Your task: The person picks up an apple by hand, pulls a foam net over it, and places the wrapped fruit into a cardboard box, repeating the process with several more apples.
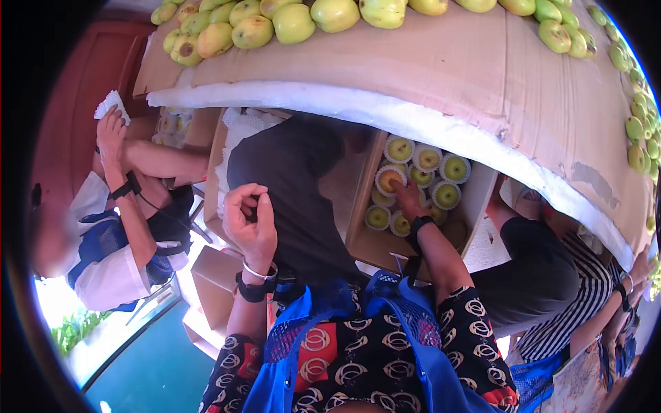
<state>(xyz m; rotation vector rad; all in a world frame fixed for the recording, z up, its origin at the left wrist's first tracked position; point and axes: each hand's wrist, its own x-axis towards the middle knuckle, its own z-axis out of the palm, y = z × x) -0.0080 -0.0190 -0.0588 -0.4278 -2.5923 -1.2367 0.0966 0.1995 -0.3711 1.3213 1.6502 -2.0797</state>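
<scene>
I see the right hand (412,201) touching a reddish apple (387,177) in a cardboard box (478,196), among green apples (447,196); I can't tell if it's pinching it. The left hand (250,227) is up, loosely curled, and I can't tell if it's pressed together.

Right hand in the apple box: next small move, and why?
Probably ease the right hand off the reddish apple and lift clear. Its fingertips are on that apple, which already sits in a white foam net among other netted apples in the box. Whether they grip or merely touch, I can't tell.
</scene>
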